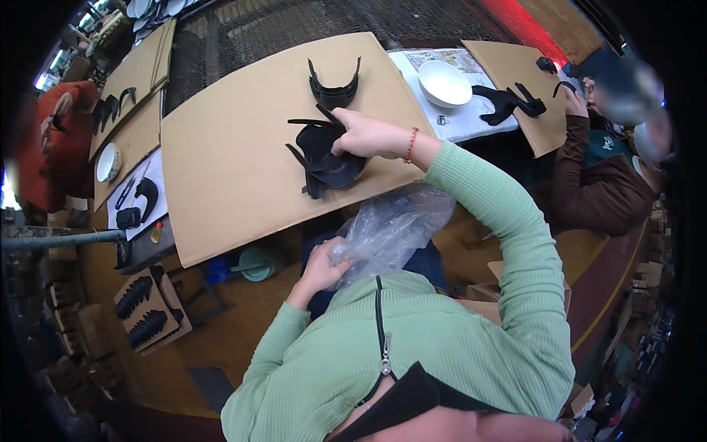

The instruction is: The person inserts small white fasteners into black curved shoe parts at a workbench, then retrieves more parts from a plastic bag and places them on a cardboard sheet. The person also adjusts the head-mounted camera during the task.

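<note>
My right hand (366, 135), with a red beaded band at its wrist, reaches over the cardboard sheet (236, 162) on the table. Its fingers are closed on the edge of a black curved plastic piece (318, 141), one of several such pieces in a loose pile. Just beyond that pile stands a stack of black U-shaped pieces (333, 93), prongs pointing away from me. Down at my lap, my left hand (324, 267) grips a crumpled clear plastic bag (390, 234). How far the bag's mouth is spread, I cannot tell.
A white bowl (445, 83) and black parts (501, 103) lie to the right, near a co-worker in brown sleeves (578, 169). Left are another bowl (109, 162), a knife (125, 193) and a person in red (55, 147). Below sit a green bucket (258, 264) and black parts on cardboard (151, 309).
</note>
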A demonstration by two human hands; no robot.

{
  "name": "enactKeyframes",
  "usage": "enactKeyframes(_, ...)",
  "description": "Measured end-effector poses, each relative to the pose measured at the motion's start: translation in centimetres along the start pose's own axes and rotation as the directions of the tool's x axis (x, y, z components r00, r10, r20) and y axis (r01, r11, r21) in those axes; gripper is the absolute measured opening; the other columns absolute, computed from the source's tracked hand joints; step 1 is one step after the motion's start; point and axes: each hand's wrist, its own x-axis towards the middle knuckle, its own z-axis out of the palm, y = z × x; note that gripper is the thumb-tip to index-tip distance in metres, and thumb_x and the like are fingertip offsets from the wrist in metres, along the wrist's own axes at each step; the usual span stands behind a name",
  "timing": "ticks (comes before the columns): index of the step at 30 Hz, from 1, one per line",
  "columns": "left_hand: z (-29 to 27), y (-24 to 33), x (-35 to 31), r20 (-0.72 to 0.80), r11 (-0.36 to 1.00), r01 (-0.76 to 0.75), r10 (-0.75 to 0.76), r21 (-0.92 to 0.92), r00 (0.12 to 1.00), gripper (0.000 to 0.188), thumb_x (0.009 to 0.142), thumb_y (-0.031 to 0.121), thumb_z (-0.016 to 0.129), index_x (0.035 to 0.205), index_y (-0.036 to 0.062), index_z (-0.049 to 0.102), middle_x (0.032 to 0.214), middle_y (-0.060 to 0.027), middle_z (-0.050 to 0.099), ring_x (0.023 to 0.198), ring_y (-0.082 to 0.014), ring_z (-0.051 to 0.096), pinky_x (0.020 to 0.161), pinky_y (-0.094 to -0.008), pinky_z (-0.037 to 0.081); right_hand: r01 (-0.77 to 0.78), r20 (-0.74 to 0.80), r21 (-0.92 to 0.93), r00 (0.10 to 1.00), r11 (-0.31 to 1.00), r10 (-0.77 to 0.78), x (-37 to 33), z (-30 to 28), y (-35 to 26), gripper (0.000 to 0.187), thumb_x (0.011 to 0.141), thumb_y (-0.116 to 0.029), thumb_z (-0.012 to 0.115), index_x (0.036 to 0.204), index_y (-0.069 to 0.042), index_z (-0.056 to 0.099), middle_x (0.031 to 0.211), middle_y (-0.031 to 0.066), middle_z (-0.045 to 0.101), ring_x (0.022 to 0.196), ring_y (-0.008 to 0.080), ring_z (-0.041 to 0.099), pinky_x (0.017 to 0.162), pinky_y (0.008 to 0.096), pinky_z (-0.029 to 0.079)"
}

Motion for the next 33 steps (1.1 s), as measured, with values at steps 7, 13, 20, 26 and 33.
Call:
enactKeyframes(7,-3.6,6.7,-1.6,-0.12,0.978,-0.14,0.121,-0.158,0.985,0.052,0.067,0.008,0.073,0.113,0.0015,0.049,0.079,-0.0072,0.063,0.069,-0.0122,0.061,0.065,-0.0257,0.047,0.193,-0.22,-0.387,0.93,0.901,-0.294,1.4,0.3,0.3,0.09,0.071,-0.034,0.076,0.133,0.011,0.029,0.119,0.0274,0.052,0.1,0.0283,0.06,0.068,0.0321,0.056)
enactKeyframes(13,-5.5,9.0,-1.1,-0.146,0.975,-0.211,0.198,-0.076,0.969,0.065,0.065,0.01,0.074,0.123,0.0008,0.047,0.08,-0.0051,0.058,0.073,-0.0135,0.058,0.071,-0.0253,0.045,0.236,-0.239,-0.029,0.942,0.971,-0.236,-2.7,-0.2,2.4,0.103,0.068,-0.046,0.078,0.138,0.007,0.023,0.125,0.0287,0.046,0.095,0.0262,0.061,0.08,0.0344,0.05)
enactKeyframes(20,-5.5,8.5,-0.1,-0.193,0.951,-0.207,0.164,-0.231,0.967,0.072,0.064,0.013,0.077,0.128,0.0001,0.045,0.089,-0.0044,0.054,0.087,-0.0131,0.053,0.081,-0.0254,0.042,0.41,-0.348,0.055,0.862,0.91,-0.368,-4.8,0.6,4.4,0.101,0.068,-0.038,0.081,0.137,0.008,0.024,0.126,0.0255,0.045,0.094,0.0243,0.062,0.076,0.0307,0.052)
enactKeyframes(26,-4.8,8.8,0.9,-0.129,0.973,-0.141,0.118,-0.183,0.985,0.068,0.068,0.013,0.076,0.127,-0.0016,0.047,0.092,-0.0039,0.055,0.09,-0.0127,0.054,0.084,-0.0259,0.042,0.387,-0.351,0.069,0.872,0.92,-0.34,-6.3,0.8,6.7,0.091,0.07,-0.029,0.08,0.138,0.003,0.027,0.136,0.0232,0.035,0.104,0.0285,0.059,0.083,0.0338,0.051)
enactKeyframes(33,-4.0,9.1,1.6,-0.092,0.906,-0.066,0.03,-0.417,0.995,0.057,0.073,0.007,0.074,0.124,-0.001,0.049,0.099,-0.0042,0.058,0.091,-0.0117,0.057,0.083,-0.0253,0.044,0.387,-0.465,0.163,0.841,0.907,-0.276,-8.8,1.5,8.1,0.082,0.069,-0.031,0.08,0.132,0.0,0.037,0.128,0.018,0.044,0.099,0.0262,0.058,0.081,0.0327,0.051)
